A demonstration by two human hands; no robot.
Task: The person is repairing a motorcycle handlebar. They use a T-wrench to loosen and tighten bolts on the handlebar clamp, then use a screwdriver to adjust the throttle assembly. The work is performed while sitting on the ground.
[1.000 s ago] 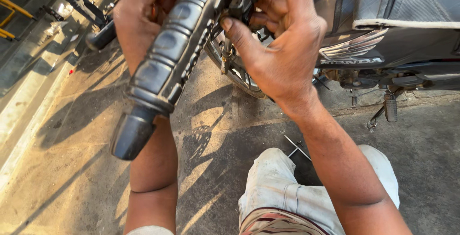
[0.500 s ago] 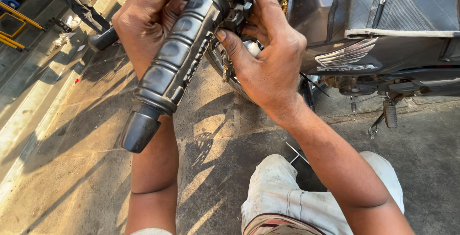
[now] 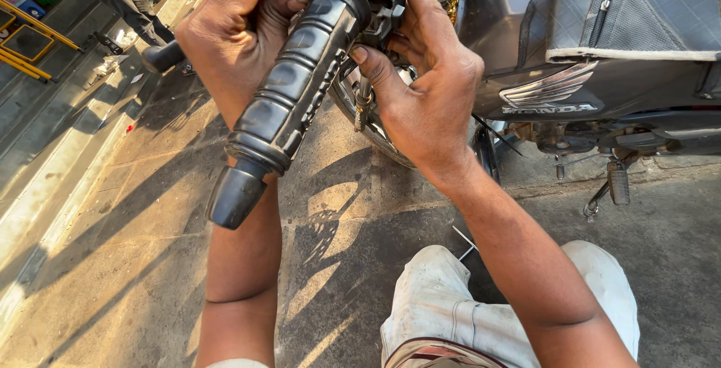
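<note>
Left hand (image 3: 236,34) raised at top of view, back toward camera, fingers curled behind upper end of black ribbed handlebar grip (image 3: 289,105); forearm runs straight down to frame bottom. Right hand (image 3: 424,86) reaches in from lower right, wrist bent, thumb pressed against dark fitting just beside grip's upper end, other fingers curled together over metal parts there. Grip slants from top centre down-left, capped end free. Motorcycle body (image 3: 571,45) at right, sunlit pavement (image 3: 113,263) below.

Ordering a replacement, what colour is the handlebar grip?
Black ribbed rubber grip, clearest in the head view.
</note>
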